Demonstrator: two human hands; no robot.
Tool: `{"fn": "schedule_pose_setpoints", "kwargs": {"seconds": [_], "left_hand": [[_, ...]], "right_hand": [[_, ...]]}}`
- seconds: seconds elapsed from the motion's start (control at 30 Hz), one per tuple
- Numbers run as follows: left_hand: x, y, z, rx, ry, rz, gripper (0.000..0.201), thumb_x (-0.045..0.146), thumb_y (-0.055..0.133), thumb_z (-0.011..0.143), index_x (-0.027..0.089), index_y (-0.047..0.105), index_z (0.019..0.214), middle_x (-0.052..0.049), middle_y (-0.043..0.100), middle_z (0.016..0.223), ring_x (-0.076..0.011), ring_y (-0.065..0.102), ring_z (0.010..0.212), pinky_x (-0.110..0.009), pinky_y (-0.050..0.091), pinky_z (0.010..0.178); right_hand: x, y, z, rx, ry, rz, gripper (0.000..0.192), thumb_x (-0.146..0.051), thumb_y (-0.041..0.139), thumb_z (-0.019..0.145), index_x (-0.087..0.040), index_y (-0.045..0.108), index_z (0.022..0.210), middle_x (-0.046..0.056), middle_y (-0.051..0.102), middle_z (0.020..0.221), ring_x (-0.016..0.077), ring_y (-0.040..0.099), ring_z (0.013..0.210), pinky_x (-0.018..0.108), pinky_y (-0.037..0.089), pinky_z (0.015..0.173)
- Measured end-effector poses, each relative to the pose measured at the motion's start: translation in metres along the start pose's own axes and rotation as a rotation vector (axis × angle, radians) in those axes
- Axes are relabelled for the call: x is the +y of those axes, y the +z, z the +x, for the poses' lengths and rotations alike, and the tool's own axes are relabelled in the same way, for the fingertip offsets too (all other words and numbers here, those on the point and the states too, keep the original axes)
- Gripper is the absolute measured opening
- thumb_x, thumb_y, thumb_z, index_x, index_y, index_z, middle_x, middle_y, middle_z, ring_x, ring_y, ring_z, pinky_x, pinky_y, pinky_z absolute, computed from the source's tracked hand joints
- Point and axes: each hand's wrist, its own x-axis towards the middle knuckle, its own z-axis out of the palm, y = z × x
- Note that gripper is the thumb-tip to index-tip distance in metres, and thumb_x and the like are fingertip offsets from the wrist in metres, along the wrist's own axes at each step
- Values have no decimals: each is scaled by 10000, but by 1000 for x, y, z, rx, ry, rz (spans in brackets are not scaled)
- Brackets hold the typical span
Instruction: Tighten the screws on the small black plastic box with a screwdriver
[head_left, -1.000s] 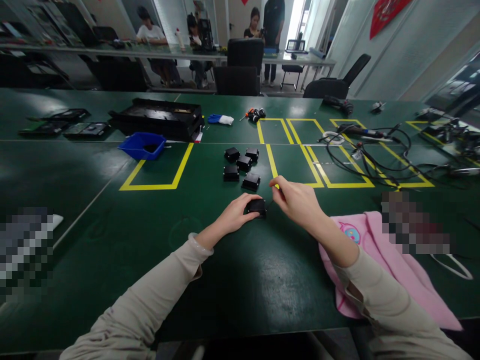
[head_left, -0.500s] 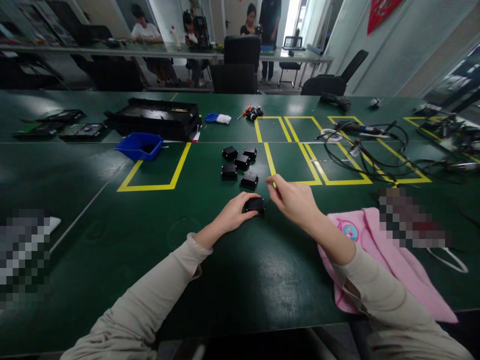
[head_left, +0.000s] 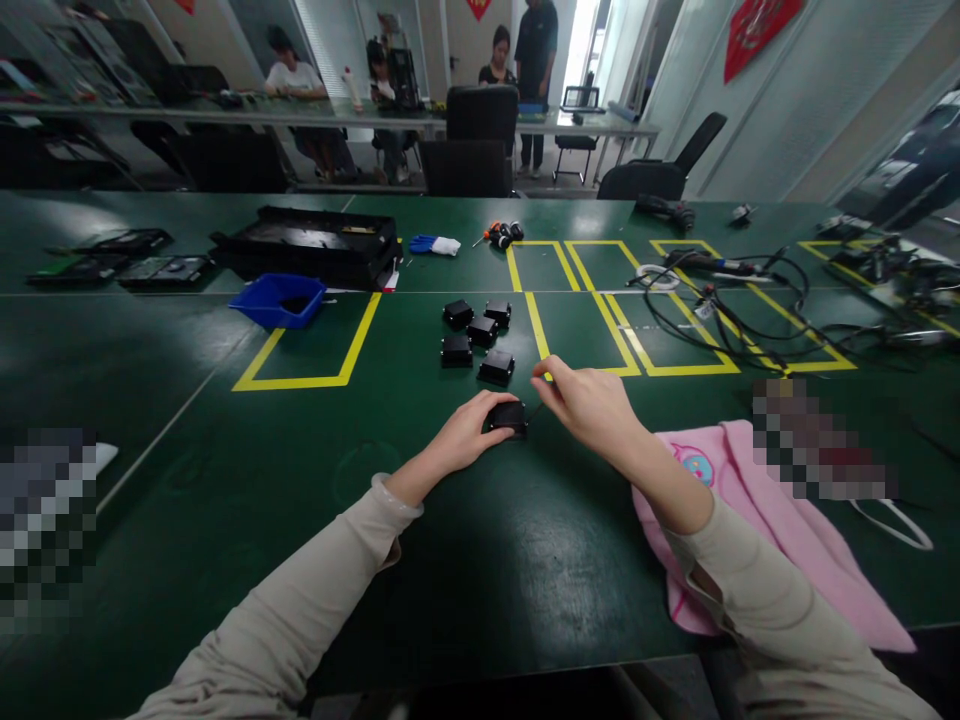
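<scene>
Crowding just beyond the held black box (head_left: 508,415): five more boxes (head_left: 478,338).

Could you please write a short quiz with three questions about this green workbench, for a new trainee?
1. True or false: the left hand rests on a small black plastic box.
2. How many loose small black boxes lie beyond the hands?
3. What lies under the right forearm: A) pink cloth, B) blue plastic bin, C) black cables?

Key: 1. True. 2. Five. 3. A. The right hand pinches a thin tool beside the box.
</scene>
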Motion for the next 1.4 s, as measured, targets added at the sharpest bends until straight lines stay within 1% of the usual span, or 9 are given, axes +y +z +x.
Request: {"fn": "schedule_pose_setpoints", "kwargs": {"seconds": [0.17,0.37,0.53,0.6,0.77,0.97,1.17,1.3,1.4], "left_hand": [[0,0,0,2,5,8,393,269,621,868,229,519,1245,-49,574,1194,-221,558,1112,-341,434,953],[0,-1,0,4,-11,19,403,289,635,855,227,530,1239,-48,583,1175,-226,569,1087,-352,442,949],[0,0,0,5,-13,21,402,291,637,855,228,530,1237,-52,581,1187,-232,563,1102,-364,436,960],[-1,-1,0,3,-11,19,403,290,638,857,233,526,1240,-49,581,1185,-229,564,1099,-358,437,955],[-1,0,0,2,-11,16,402,287,639,860,237,520,1241,-46,580,1179,-226,566,1094,-351,439,947],[-1,0,0,8,-6,11,396,284,640,861,234,519,1234,-45,578,1185,-223,566,1096,-353,440,951],[-2,0,0,6,-6,8,402,290,640,861,232,520,1240,-46,581,1183,-225,569,1088,-349,441,945],[-3,1,0,8,-3,12,406,284,644,857,228,523,1240,-47,579,1187,-225,563,1098,-349,433,956],[-4,1,0,5,-4,12,408,278,643,856,230,523,1243,-47,580,1183,-225,564,1099,-346,433,954]], "right_hand": [[-1,0,-1,41,-39,43,321,-326,317,966,-193,513,1182,33,713,784,174,650,646,274,216,526],[-1,-1,-2,5,-59,24,348,-403,306,980,-204,585,1044,36,716,766,171,645,658,272,215,534],[-1,-1,-2,21,-99,96,306,-318,335,962,-198,541,1153,28,725,824,155,638,665,266,252,548],[-1,-2,-3,32,-103,107,283,-303,354,948,-194,543,1129,28,723,840,150,637,674,264,265,557],[-1,-3,-2,-7,-75,28,363,-429,306,979,-210,593,1018,34,709,760,172,638,664,273,238,542],[-1,-3,-1,33,-72,92,280,-309,348,957,-202,543,1126,27,724,860,150,633,662,272,258,553],[0,-3,-1,8,-68,23,348,-418,325,976,-213,603,1023,29,716,769,166,639,658,276,239,540],[0,-1,-2,26,-95,81,297,-329,355,963,-206,560,1140,23,726,837,153,648,684,267,270,551],[0,0,-2,62,-123,122,277,-300,383,942,-192,544,1139,27,726,895,147,654,718,261,299,568]]}}
